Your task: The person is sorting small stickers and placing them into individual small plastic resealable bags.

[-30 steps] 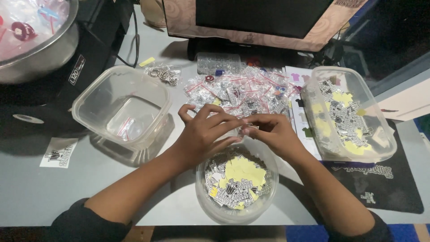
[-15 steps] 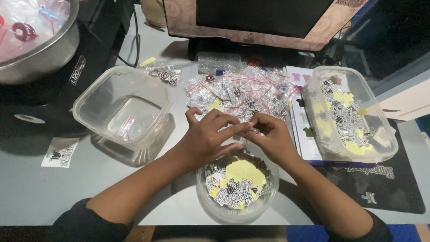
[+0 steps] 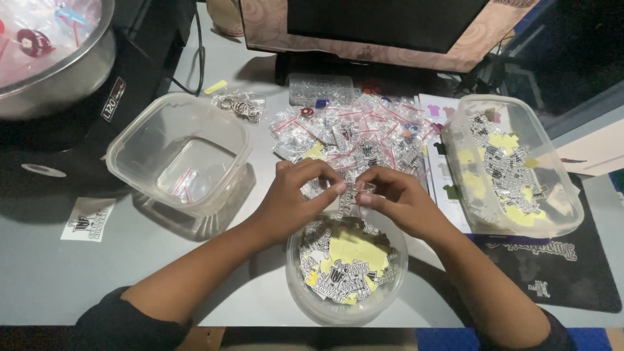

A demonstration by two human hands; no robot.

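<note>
Left hand (image 3: 294,195) and right hand (image 3: 395,198) both pinch one small clear bag (image 3: 354,194), at 12 o'clock above the round sticker bowl (image 3: 346,268).

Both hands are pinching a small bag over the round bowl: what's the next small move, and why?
Probably slide the sticker fully into the small clear zip bag: left hand and right hand pinch it together above the round clear bowl of stickers, and its mouth appears unsealed.

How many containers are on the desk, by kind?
Clear rectangular tubs: 2, one left of the hands, nearly empty, one on the right with stickers.
Clear round bowl: 1, under the hands, with stickers.
Metal bowl: 1, top left.
Total: 4
</note>
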